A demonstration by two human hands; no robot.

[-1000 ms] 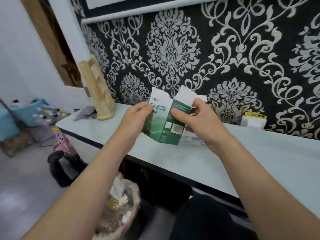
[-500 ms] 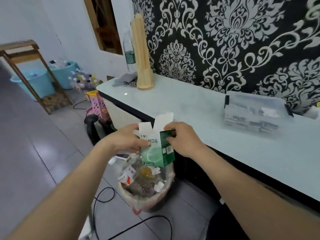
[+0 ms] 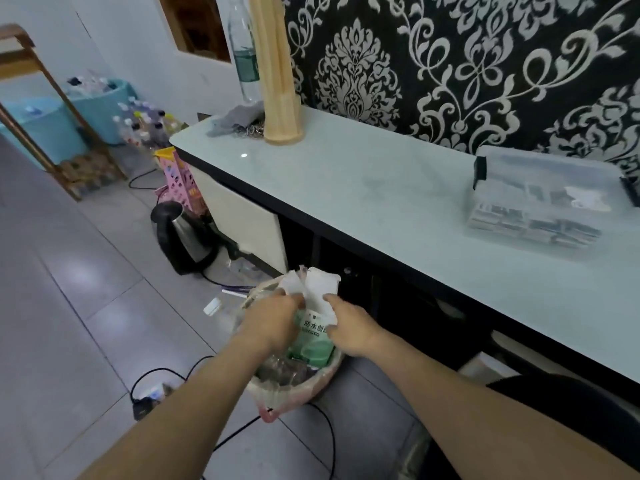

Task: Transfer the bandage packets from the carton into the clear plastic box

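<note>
Two hands hold a green and white cardboard carton (image 3: 313, 336) at the mouth of a round waste bin with a pink liner (image 3: 273, 393) on the floor, below the edge of the pale glossy worktop (image 3: 346, 188). The left hand (image 3: 273, 320) grips its white flaps; the right hand (image 3: 349, 329) pinches its side. A black and steel kettle (image 3: 180, 237) stands on the tiles beyond the bin, with dark cables around. On the worktop, well apart from the hands, sits the clear plastic box with black clips (image 3: 540, 199), lid on, with stacked bandage packets (image 3: 519, 223) inside. A tall wooden stand (image 3: 277, 71) and grey cloth (image 3: 235, 117) sit at the far end.

Half a second ago the carton was higher above the bin; a second ago it was over the worktop.

The carton's lower end is lost among the rubbish, the packets are blurred, and the box's right end is cut off.
</note>
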